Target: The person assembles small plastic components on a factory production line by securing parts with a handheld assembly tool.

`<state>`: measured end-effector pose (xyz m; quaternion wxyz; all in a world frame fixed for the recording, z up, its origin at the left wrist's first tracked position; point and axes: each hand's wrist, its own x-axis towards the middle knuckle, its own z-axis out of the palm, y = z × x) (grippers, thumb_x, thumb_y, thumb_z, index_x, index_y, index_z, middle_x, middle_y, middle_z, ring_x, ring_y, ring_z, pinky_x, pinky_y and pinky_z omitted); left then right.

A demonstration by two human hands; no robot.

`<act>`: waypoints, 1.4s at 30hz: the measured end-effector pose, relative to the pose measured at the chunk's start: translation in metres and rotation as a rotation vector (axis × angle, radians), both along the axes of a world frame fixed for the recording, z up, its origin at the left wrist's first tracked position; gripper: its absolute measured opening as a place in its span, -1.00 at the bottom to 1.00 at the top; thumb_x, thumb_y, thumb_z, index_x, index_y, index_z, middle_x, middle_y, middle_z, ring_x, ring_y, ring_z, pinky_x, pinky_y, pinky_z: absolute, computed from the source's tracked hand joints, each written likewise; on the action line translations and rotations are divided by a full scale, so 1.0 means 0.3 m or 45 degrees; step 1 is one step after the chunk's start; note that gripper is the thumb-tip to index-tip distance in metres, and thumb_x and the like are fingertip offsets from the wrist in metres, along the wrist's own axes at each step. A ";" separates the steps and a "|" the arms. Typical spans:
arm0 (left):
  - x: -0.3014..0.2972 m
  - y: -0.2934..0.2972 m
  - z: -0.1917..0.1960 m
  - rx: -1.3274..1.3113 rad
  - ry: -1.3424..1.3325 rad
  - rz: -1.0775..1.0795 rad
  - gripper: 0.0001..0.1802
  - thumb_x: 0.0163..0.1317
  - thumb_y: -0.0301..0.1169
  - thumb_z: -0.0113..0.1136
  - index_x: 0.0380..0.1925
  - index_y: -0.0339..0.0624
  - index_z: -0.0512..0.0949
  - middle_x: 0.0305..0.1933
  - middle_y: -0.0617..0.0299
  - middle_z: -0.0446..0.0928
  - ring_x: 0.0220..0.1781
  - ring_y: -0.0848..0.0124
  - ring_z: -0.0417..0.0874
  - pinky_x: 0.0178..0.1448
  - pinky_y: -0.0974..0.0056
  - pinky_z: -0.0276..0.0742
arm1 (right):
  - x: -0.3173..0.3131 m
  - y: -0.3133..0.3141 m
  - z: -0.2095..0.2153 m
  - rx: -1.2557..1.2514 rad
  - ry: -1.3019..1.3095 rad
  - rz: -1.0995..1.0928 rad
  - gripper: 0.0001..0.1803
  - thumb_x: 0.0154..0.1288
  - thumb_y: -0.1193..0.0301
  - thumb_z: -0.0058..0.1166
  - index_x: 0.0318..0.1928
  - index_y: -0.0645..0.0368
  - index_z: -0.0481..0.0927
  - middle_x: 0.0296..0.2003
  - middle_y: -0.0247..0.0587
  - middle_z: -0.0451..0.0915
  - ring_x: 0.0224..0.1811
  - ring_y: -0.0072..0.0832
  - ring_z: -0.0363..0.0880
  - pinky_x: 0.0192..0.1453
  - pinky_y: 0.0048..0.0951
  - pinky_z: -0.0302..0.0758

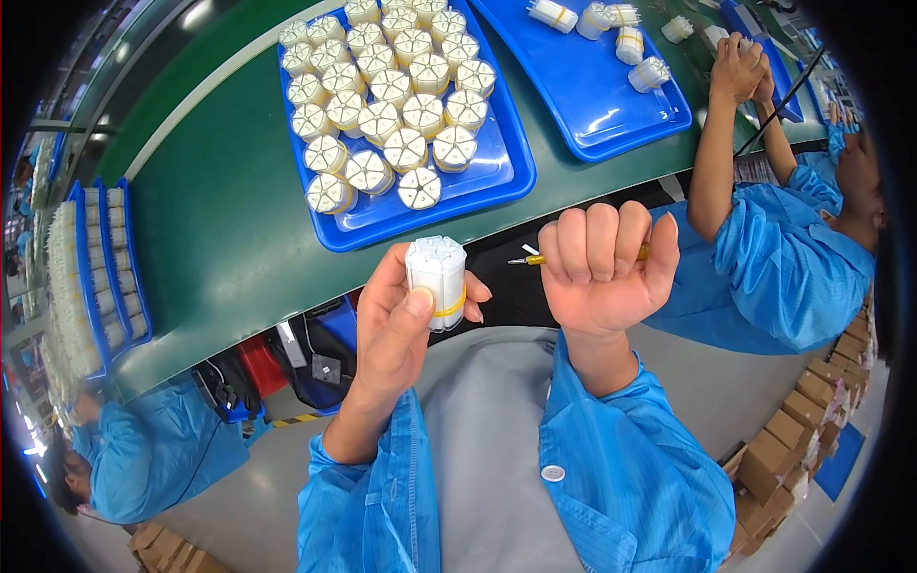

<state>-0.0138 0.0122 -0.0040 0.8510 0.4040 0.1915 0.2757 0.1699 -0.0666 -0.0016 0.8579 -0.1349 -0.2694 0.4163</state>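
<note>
Banded bundle upright in the left hand, pointed tool gripped in the right

The left hand grasps an upright white cylindrical bundle with a yellow band around its lower part, thumb across the near side and fingertips round its right. The right hand is clenched palm-up around a slim yellow-handled tool with a pointed metal tip; the tip aims at the bundle but stands apart from it. What kind of tool it is, I cannot tell.

To work well here, the left grip should stay firm yet light, so the bundle's segments do not shift under the band, and its fingertips should keep clear of the point.

Beyond the left hand, a blue plastic rimmed tray holds rows of pale bundles with segmented white tops, crowded except near its front right. Beyond the right hand, a second blue plastic tray carries only a handful of bundles, grouped toward its far side. Well left of the left hand, narrow-looking blue trays hold rows of white pieces.
</note>
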 end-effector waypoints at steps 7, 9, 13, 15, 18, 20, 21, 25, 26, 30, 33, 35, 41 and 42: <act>0.005 -0.017 -0.019 0.156 0.039 -0.035 -0.41 0.23 -0.20 0.22 0.13 -0.38 0.34 -0.09 0.00 0.57 -0.16 0.36 0.62 -0.03 0.25 0.57 | -0.009 0.015 0.072 0.167 -0.068 0.091 -0.42 0.56 -0.03 -0.50 -0.57 0.03 0.19 -0.64 -0.42 0.23 -0.58 -0.53 0.13 -0.45 -0.46 0.13; 0.001 -0.023 -0.024 0.175 0.040 -0.042 -0.39 0.23 -0.20 0.24 0.14 -0.39 0.34 -0.08 0.01 0.56 -0.16 0.37 0.62 -0.05 0.27 0.58 | -0.021 0.019 0.089 0.184 -0.071 0.111 -0.42 0.56 -0.04 -0.51 -0.57 0.03 0.19 -0.64 -0.42 0.23 -0.58 -0.53 0.14 -0.45 -0.47 0.14; 0.004 -0.020 -0.029 0.230 0.019 -0.047 -0.36 0.22 -0.19 0.27 0.17 -0.41 0.36 -0.04 0.05 0.53 -0.17 0.38 0.62 -0.10 0.31 0.60 | -0.029 0.031 0.097 0.221 -0.099 0.159 -0.41 0.57 -0.03 -0.52 -0.57 0.04 0.19 -0.64 -0.42 0.24 -0.56 -0.53 0.16 -0.45 -0.47 0.16; 0.004 -0.022 -0.031 0.224 0.012 -0.052 -0.36 0.22 -0.18 0.27 0.17 -0.41 0.36 -0.04 0.06 0.53 -0.16 0.39 0.62 -0.09 0.31 0.60 | -0.031 0.031 0.100 0.219 -0.088 0.162 -0.41 0.57 -0.03 -0.53 -0.57 0.05 0.19 -0.63 -0.42 0.25 -0.56 -0.53 0.16 -0.45 -0.47 0.15; 0.013 -0.029 -0.012 0.232 0.070 -0.018 -0.33 0.21 -0.14 0.26 0.17 -0.42 0.36 -0.12 0.06 0.53 -0.23 0.38 0.61 -0.16 0.30 0.59 | -0.033 0.032 0.098 0.215 -0.073 0.172 -0.41 0.57 -0.01 -0.54 -0.57 0.05 0.20 -0.64 -0.41 0.25 -0.57 -0.53 0.16 -0.46 -0.47 0.15; 0.017 -0.030 -0.008 0.244 0.131 0.014 -0.31 0.19 -0.11 0.24 0.16 -0.43 0.35 -0.22 0.07 0.54 -0.29 0.38 0.60 -0.23 0.28 0.57 | -0.032 0.033 0.097 0.209 -0.073 0.172 -0.41 0.57 -0.01 -0.54 -0.57 0.05 0.19 -0.64 -0.41 0.25 -0.57 -0.53 0.15 -0.46 -0.47 0.15; 0.014 -0.024 -0.012 0.271 0.139 -0.012 -0.30 0.20 -0.10 0.24 0.16 -0.43 0.35 -0.21 0.08 0.53 -0.31 0.41 0.58 -0.26 0.32 0.53 | -0.033 0.037 0.096 0.221 -0.074 0.170 -0.41 0.58 0.00 -0.55 -0.57 0.05 0.19 -0.64 -0.41 0.24 -0.58 -0.53 0.14 -0.46 -0.47 0.15; 0.016 -0.021 -0.021 0.413 0.199 -0.016 -0.29 0.22 -0.05 0.23 0.16 -0.43 0.35 -0.20 0.14 0.52 -0.37 0.51 0.49 -0.35 0.42 0.39 | -0.037 0.031 0.106 0.086 -0.128 0.190 -0.42 0.59 0.05 -0.56 -0.58 0.05 0.20 -0.65 -0.41 0.24 -0.60 -0.56 0.09 -0.48 -0.46 0.14; 0.015 -0.022 -0.025 0.414 0.199 -0.017 -0.29 0.22 -0.05 0.23 0.16 -0.43 0.35 -0.20 0.14 0.52 -0.37 0.51 0.49 -0.35 0.42 0.39 | -0.046 0.039 0.104 0.087 -0.092 0.178 -0.44 0.60 0.09 -0.54 -0.59 0.05 0.20 -0.67 -0.42 0.22 -0.63 -0.59 0.03 -0.50 -0.47 0.13; 0.010 -0.020 -0.033 0.432 0.278 -0.022 -0.27 0.24 0.00 0.23 0.15 -0.43 0.35 -0.23 0.18 0.50 -0.38 0.54 0.46 -0.35 0.44 0.34 | -0.062 0.048 0.072 0.018 -0.076 0.156 -0.45 0.59 0.13 -0.48 -0.61 0.05 0.18 -0.72 -0.44 0.17 -0.68 -0.63 -0.05 -0.54 -0.49 0.09; -0.003 0.004 -0.063 0.402 0.215 -0.102 -0.34 0.25 -0.08 0.23 0.16 -0.39 0.37 -0.11 0.17 0.51 -0.18 0.49 0.49 -0.11 0.38 0.39 | -0.056 0.048 0.085 0.026 -0.052 0.179 -0.44 0.59 0.12 -0.49 -0.62 0.05 0.18 -0.72 -0.44 0.17 -0.67 -0.62 -0.05 -0.54 -0.49 0.10; -0.004 0.009 -0.074 0.343 0.126 -0.152 -0.40 0.26 -0.16 0.23 0.16 -0.36 0.39 0.02 0.14 0.51 0.02 0.44 0.52 0.13 0.33 0.44 | -0.037 0.050 0.093 0.039 0.013 0.222 -0.43 0.59 0.09 -0.53 -0.62 0.04 0.17 -0.71 -0.44 0.16 -0.66 -0.59 -0.02 -0.52 -0.48 0.11; -0.011 0.004 -0.074 0.256 0.117 -0.152 -0.38 0.24 -0.12 0.23 0.15 -0.36 0.40 -0.01 0.15 0.53 -0.01 0.44 0.54 0.11 0.33 0.44 | -0.026 0.043 0.098 0.094 -0.025 0.128 -0.43 0.59 0.08 -0.54 -0.61 0.03 0.17 -0.70 -0.43 0.18 -0.65 -0.58 0.01 -0.51 -0.49 0.12; -0.008 0.000 -0.073 0.287 0.113 -0.139 -0.38 0.24 -0.12 0.22 0.14 -0.36 0.40 -0.01 0.15 0.53 -0.02 0.44 0.54 0.10 0.33 0.45 | -0.029 0.043 0.087 0.088 -0.030 0.130 -0.43 0.59 0.08 -0.54 -0.61 0.02 0.17 -0.70 -0.43 0.18 -0.65 -0.58 0.01 -0.52 -0.48 0.11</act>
